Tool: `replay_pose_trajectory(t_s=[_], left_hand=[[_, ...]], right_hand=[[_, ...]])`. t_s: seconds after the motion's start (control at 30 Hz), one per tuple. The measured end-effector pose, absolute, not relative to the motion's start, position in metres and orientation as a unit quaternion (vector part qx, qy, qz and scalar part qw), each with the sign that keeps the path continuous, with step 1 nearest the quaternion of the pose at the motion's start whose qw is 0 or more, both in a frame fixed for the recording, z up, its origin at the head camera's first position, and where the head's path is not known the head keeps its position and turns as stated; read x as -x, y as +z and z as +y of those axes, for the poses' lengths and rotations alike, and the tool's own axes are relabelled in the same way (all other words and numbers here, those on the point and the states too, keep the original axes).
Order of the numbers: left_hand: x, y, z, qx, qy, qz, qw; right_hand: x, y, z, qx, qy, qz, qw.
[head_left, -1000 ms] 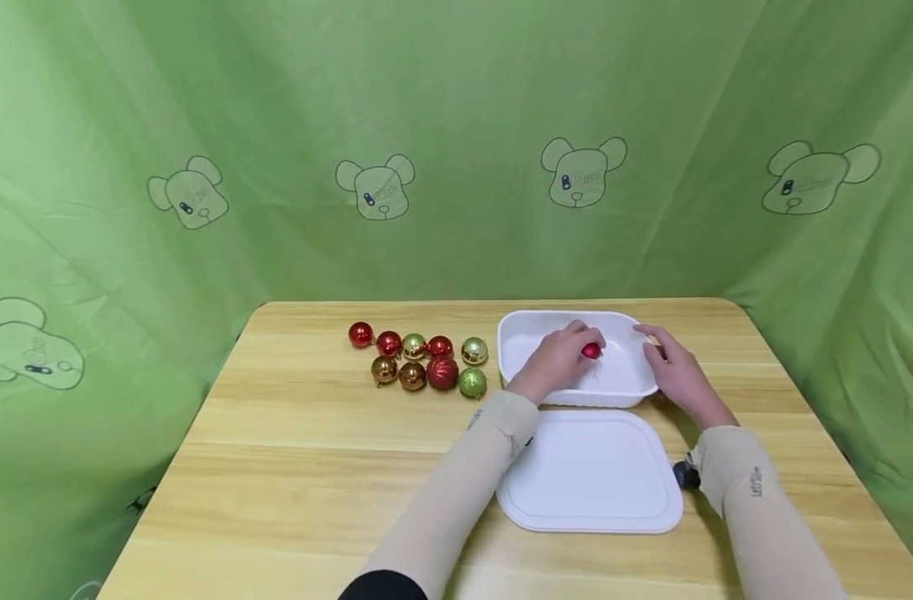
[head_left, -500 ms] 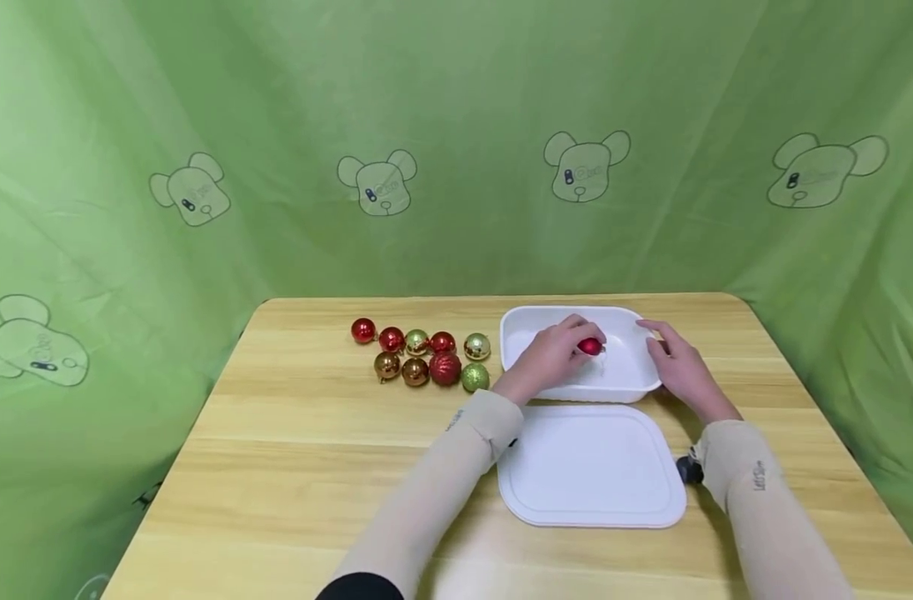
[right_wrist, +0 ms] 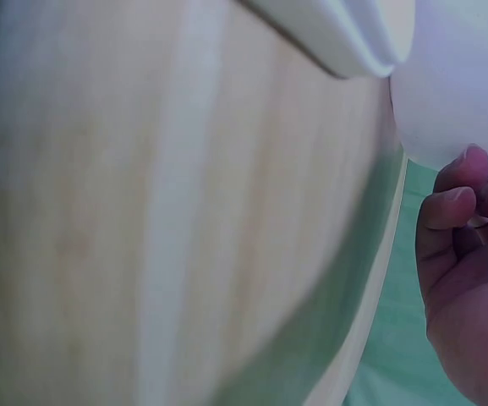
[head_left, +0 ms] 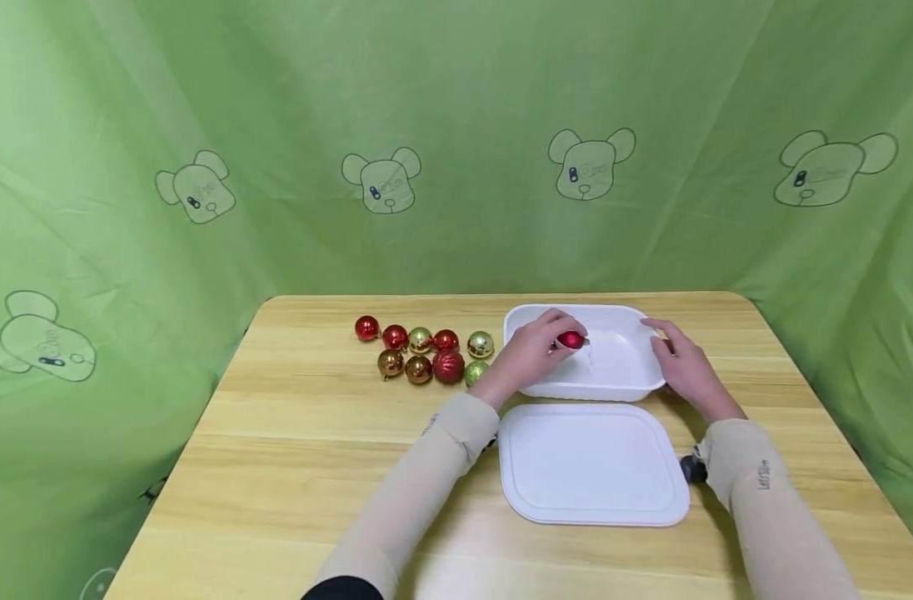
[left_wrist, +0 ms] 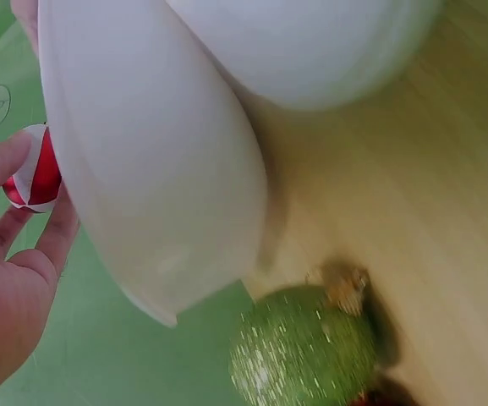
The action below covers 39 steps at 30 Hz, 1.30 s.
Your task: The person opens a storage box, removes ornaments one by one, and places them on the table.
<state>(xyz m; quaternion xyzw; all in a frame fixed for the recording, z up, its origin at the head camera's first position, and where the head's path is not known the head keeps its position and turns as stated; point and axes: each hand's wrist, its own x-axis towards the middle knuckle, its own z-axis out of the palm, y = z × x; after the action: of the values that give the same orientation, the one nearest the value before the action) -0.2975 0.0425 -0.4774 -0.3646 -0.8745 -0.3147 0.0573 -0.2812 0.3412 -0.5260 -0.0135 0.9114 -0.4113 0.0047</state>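
Observation:
My left hand pinches a red-and-white striped Christmas ball between thumb and fingers, over the left part of the white container. The left wrist view shows the ball's stripes clearly, beside the container wall. At the container's right end, my right hand grips the rim. In the right wrist view its curled fingers lie against the container's outer side. A white lid lies flat on the table in front of the container.
Left of the container, several Christmas balls stand in two loose rows: red, brown-gold and pale gold. A glittery green ball is closest to my left wrist. A green curtain hangs behind the wooden table.
My left hand has moved left with the striped ball, over the container. The right hand stays on the rim. The whole view has shifted slightly.

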Motion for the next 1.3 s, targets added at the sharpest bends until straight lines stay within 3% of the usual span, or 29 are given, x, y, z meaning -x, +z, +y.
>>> replay_pose_trajectory(t_s=[0.87, 1.3], left_hand=[[0.286, -0.474, -0.025, 0.317, -0.348, -0.88, 0.063], [0.277, -0.473, -0.091, 0.258, -0.385, -0.884, 0.059]], right_hand=[[0.282, -0.527, 0.339, 0.013, -0.406, 0.914, -0.001], [0.285, -0.529, 0.339, 0.013, -0.403, 0.915, 0.005]])
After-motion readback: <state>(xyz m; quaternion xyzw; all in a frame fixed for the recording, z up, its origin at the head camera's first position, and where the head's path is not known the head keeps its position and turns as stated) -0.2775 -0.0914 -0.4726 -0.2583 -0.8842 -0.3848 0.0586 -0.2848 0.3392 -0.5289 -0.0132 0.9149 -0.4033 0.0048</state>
